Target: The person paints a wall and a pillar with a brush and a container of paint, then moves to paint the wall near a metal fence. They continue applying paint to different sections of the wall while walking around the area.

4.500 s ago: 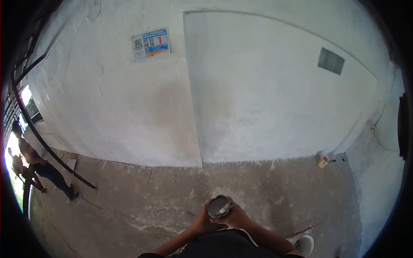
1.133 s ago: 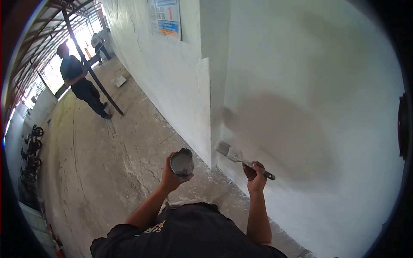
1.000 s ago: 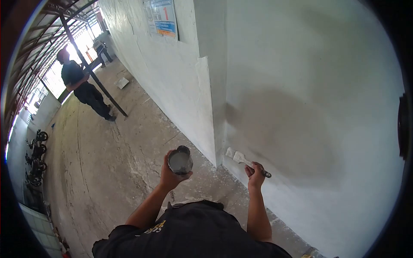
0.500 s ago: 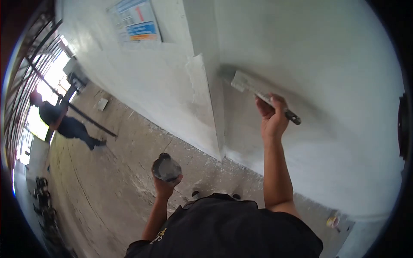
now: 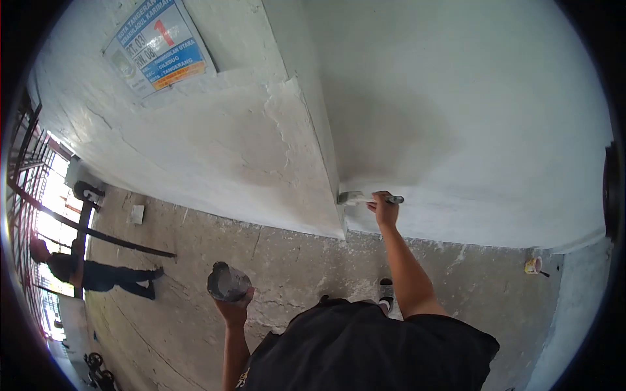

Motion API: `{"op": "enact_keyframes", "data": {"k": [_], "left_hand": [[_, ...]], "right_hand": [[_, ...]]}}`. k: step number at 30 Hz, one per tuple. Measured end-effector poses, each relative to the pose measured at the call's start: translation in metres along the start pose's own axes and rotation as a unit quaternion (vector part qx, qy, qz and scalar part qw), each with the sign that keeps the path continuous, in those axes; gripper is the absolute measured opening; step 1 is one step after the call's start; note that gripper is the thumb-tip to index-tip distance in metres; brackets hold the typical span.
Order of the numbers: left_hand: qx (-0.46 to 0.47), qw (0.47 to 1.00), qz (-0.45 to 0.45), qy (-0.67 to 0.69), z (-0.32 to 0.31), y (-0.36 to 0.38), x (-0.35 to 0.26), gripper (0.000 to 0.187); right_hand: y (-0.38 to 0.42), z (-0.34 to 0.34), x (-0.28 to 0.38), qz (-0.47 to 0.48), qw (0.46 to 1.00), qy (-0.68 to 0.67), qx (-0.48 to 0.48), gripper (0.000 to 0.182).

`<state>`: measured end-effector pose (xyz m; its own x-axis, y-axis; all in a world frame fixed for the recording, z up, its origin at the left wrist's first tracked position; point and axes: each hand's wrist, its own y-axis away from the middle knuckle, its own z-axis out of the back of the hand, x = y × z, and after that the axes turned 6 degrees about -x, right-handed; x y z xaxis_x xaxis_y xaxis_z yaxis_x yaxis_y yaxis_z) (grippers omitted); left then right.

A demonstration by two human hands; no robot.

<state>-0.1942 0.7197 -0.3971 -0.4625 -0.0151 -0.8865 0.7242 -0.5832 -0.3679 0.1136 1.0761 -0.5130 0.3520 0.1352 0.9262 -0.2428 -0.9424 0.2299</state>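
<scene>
My right hand (image 5: 386, 212) is closed round the dark handle of a paintbrush (image 5: 355, 198) whose middle part is caked white. The brush lies nearly level, its head at the inner corner low on the white wall (image 5: 404, 124), beside the projecting pillar (image 5: 261, 143). My left hand (image 5: 236, 311) grips a dark, stained paint pot (image 5: 218, 294) over the floor, away from the wall. Pale grey matter shows inside the pot. Its far side hides part of my fingers.
A signboard (image 5: 158, 49) hangs on the pillar. Flaked concrete floor (image 5: 287, 274) runs along the wall base. A small yellow-white tub (image 5: 533, 266) stands at the right. A person (image 5: 98, 275) is near a long dark bar (image 5: 117, 236) and a metal gate at the left.
My right hand has brought the brush down the corner, from higher on the wall to near its base. The view has shifted; my left hand still holds the pot.
</scene>
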Motion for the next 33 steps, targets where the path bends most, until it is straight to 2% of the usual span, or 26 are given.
{"op": "enact_keyframes", "data": {"k": [3,5,7,10,12,15,16,17,19,21,23,25,28,31,33], "left_hand": [[0.005,1.0,0.011,0.01,0.003,-0.005,0.008,0.084],[0.002,0.999,0.016,0.032,-0.002,-0.004,0.007,0.085],[-0.004,0.998,0.025,0.054,-0.007,0.003,0.007,0.086],[-0.001,0.997,0.055,0.048,-0.015,0.016,0.01,0.095],[0.0,0.999,-0.019,-0.044,-0.022,0.026,0.008,0.099],[-0.035,0.994,-0.043,-0.094,-0.038,0.048,-0.014,0.103],[-0.02,0.999,0.017,-0.037,-0.045,0.055,-0.023,0.102],[-0.058,0.997,0.015,-0.04,-0.05,0.063,-0.029,0.102],[-0.046,0.997,0.059,-0.028,-0.057,0.081,-0.04,0.1],[-0.081,0.994,0.056,-0.053,-0.062,0.1,-0.055,0.101],[-0.095,0.991,0.054,-0.083,-0.068,0.116,-0.068,0.102],[-0.11,0.987,0.116,-0.032,-0.073,0.139,-0.079,0.103],[-0.147,0.977,0.103,-0.11,-0.074,0.178,-0.068,0.102],[-0.144,0.971,0.116,-0.151,-0.077,0.205,-0.067,0.102],[-0.163,0.971,0.134,-0.109,-0.085,0.216,-0.058,0.102]], "right_hand": [[0.001,-0.029,0.037,-0.007,0.998,-0.033,0.047,0.013],[0.013,-0.04,0.1,0.062,0.988,-0.127,0.067,0.015],[0.022,-0.038,0.167,0.096,0.984,-0.128,0.075,0.018],[0.037,-0.03,0.233,0.107,0.971,-0.199,0.077,0.02],[0.04,-0.014,0.239,0.11,0.965,-0.227,0.076,0.02],[0.04,0.023,0.208,0.063,0.97,-0.22,0.078,0.022],[0.039,0.037,0.19,0.042,0.971,-0.21,0.104,0.024],[0.049,0.045,0.178,-0.002,0.978,-0.19,0.09,0.025],[0.058,0.064,0.142,-0.101,0.975,-0.178,0.091,0.024],[0.067,0.081,0.113,-0.22,0.962,-0.152,0.059,0.02],[0.07,0.094,0.089,-0.297,0.945,-0.104,0.087,0.021],[0.07,0.1,0.07,-0.363,0.917,-0.098,0.134,0.02],[0.075,0.094,0.054,-0.407,0.902,-0.05,0.139,0.015],[0.081,0.092,0.048,-0.424,0.89,-0.058,0.156,0.014],[0.078,0.095,0.044,-0.435,0.885,-0.051,0.159,0.014]]}}
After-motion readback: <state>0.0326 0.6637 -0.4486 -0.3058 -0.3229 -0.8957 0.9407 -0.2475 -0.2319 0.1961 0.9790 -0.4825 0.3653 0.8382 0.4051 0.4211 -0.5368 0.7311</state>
